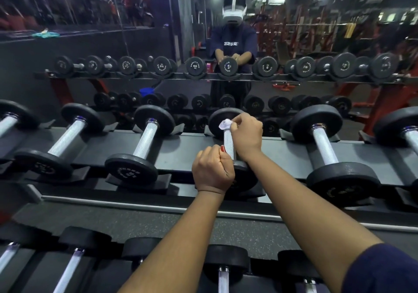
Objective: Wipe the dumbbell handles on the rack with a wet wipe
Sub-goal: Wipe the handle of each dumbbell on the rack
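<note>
A row of black dumbbells with silver knurled handles lies across the top tier of the rack (185, 150). My right hand (247, 135) is closed around a crumpled white wet wipe (224, 124), pressing it against the far end of the middle dumbbell's handle (229, 145), close to the far weight head. My left hand (212, 170) is fisted around the near end of that same handle, just above the near weight head (245, 177). Both forearms reach in from the bottom right.
Neighbouring dumbbells lie to the left (144, 143) and right (324, 149) on the same tier. A lower tier holds more dumbbells (222, 270) near the bottom edge. A wall mirror (233, 43) behind the rack reflects the person and gym machines.
</note>
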`<state>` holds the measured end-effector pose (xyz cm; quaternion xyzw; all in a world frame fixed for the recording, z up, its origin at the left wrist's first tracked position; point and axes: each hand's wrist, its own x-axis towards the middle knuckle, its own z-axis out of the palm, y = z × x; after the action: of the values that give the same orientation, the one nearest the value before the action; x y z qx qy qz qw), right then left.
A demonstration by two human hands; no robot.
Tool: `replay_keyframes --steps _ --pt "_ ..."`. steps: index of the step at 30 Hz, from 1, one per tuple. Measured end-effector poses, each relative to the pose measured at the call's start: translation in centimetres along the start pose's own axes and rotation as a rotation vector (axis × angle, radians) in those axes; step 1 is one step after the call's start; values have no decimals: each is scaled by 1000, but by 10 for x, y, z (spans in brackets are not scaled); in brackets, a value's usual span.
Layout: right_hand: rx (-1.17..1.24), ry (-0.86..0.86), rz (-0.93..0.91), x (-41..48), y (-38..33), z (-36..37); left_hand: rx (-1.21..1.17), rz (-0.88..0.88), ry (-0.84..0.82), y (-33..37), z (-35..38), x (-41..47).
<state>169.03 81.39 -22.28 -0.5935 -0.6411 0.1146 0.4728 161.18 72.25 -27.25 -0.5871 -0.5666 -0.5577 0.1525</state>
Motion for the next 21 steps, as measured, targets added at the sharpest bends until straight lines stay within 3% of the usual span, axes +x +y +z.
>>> replay_keyframes --steps 2,5,7,9,11,13,16,21 --pt "96 -8 173 -1 5 0 -2 3 -2 -1 -1 0" --pt "211 -163 458 -5 19 9 5 3 -8 0 0 0" --pt "571 -323 626 -6 26 17 6 4 -10 0 1 1" --pt "811 -399 670 -7 24 15 9 3 -4 1 0 1" --pt "889 -418 659 -11 19 10 10 -3 -3 -1 0 1" --pt "619 -318 536 -10 17 4 7 -4 -3 -1 0 0" --pt "215 -65 188 -6 19 1 5 3 -1 0 0 0" --pt "-241 -45 -576 6 4 8 7 10 10 1 0 1"
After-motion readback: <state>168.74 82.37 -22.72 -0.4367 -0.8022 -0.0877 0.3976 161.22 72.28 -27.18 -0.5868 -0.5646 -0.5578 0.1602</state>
